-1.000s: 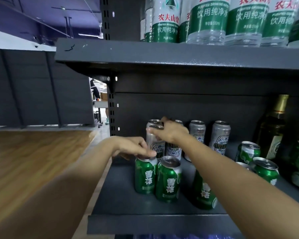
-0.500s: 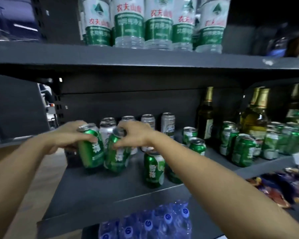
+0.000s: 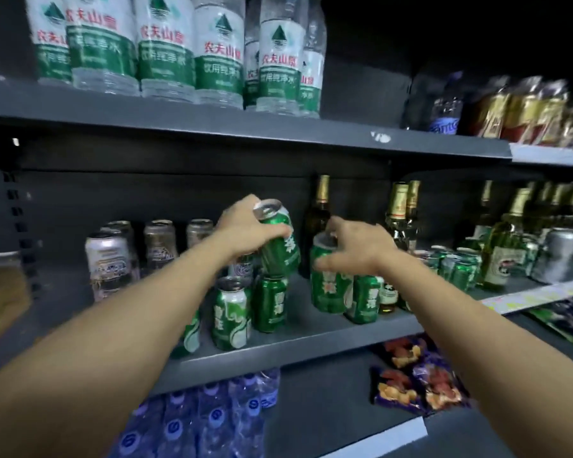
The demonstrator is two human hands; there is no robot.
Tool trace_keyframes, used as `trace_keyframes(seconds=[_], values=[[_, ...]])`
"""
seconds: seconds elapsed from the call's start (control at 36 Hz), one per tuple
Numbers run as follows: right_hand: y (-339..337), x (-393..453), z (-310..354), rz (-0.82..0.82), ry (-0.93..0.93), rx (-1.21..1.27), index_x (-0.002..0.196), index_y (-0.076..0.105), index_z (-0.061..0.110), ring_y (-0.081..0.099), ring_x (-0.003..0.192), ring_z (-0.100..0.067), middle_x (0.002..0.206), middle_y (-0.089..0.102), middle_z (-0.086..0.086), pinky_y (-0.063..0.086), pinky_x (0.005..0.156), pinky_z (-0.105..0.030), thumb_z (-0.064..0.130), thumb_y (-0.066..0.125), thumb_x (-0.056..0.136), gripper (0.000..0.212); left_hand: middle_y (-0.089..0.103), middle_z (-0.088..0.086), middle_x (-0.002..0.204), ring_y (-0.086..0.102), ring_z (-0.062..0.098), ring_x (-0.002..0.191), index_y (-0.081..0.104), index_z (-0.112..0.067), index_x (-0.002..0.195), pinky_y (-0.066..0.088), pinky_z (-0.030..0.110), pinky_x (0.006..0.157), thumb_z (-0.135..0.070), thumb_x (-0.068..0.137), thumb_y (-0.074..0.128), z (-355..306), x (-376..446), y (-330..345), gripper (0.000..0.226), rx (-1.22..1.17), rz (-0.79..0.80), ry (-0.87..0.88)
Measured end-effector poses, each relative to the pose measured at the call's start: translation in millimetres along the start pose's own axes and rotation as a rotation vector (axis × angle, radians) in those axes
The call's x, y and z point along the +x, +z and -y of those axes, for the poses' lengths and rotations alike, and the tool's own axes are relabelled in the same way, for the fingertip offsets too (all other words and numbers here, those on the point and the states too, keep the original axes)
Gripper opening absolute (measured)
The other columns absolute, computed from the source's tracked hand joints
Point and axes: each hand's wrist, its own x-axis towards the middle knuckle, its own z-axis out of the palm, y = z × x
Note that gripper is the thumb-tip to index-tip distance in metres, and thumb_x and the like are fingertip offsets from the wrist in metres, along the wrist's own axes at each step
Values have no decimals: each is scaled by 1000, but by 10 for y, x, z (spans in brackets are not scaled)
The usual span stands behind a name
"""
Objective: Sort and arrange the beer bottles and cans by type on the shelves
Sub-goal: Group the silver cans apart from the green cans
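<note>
Head view, left hand: my left hand (image 3: 245, 228) is curled round a green can (image 3: 278, 241), thumb on the near face, fingers wrapped behind. The can is tilted, top leaning left, and lifted clear of the shelf, above the standing green ones.

Head view, right hand: my right hand (image 3: 356, 246) is clamped over the top of a second green can (image 3: 328, 282), fingers hooked on the rim. I cannot tell whether its base rests on the shelf or hangs just off it.

Middle shelf: the grey shelf (image 3: 311, 338) carries all the beer. Both held cans are over its centre.

Silver cans: a group of silver cans (image 3: 108, 259) stands at the left end, upright and together. I judge this type as largely sorted.

Green cans, centre: several standing green cans (image 3: 268, 307) sit near the front edge below my left hand, one more partly hidden behind my left forearm.

Green cans, right: more small green cans (image 3: 457, 269) are mixed in among the beer bottles (image 3: 503, 249) further right; one dark bottle (image 3: 320, 213) stands alone at the back between my hands.

Progress: I judge the job as partly done. Silver grouped; green in at least two clusters; bottles and cans interleaved on the right.

Left to do: set down both held cans with their kind, pull the right-hand greens out, gather the bottles.

Other shelves: water bottles (image 3: 166, 51) above, not part of the sort.
</note>
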Motion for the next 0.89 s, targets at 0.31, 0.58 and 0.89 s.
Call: trace_keyframes(seconds=[0.31,0.58,0.89], values=[[814,264,-416,102,-34,-49,134,40,25,46,123,-27,125,59,-2,31,101,-42,58,68,75,73,62,2,116,55,28,110,50,-28,114,46,42,95,-59,63,77,-146,397,1012,66,409,76,-136],[940,608,-569,164,-96,-161,130,48,28,39,126,-27,124,58,-2,24,100,-44,55,67,78,61,59,0,121,54,24,116,45,-26,125,33,37,89,-54,75,69,26,884,1374,62,651,287,-175],[1068,675,-526,215,-125,-197,146,28,16,32,135,-31,143,44,-11,16,112,-48,52,62,85,79,57,2,125,47,22,122,53,-27,127,33,38,97,-42,79,68,111,996,1553,52,853,405,-198]])
